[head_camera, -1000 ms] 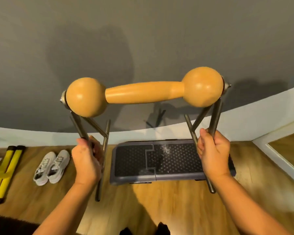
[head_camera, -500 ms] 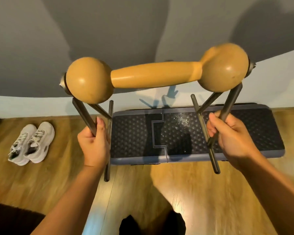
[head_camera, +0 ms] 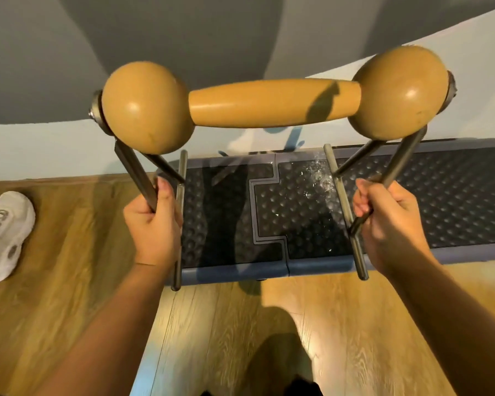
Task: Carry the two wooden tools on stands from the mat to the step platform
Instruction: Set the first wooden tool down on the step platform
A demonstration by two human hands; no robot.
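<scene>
A wooden tool (head_camera: 272, 102), shaped like a dumbbell with two round ends, rides on a grey metal stand (head_camera: 345, 207) and hangs in the air above the step platform (head_camera: 429, 201). My left hand (head_camera: 152, 224) grips the stand's left leg, and my right hand (head_camera: 389, 221) grips its right leg. The platform is black and studded with a blue-grey rim, lying on the wooden floor against the wall. The stand's foot bars hover over the platform's left half. A second tool and the mat are out of view.
White sneakers (head_camera: 3, 235) lie on the floor at the left. A grey and white wall (head_camera: 55, 150) runs directly behind the platform. Wooden floor (head_camera: 240, 338) stretches between me and the platform.
The view has closed in on the platform, which now looks larger and nearer. The tool and stand have come further over its surface. Both hands keep their grip.
</scene>
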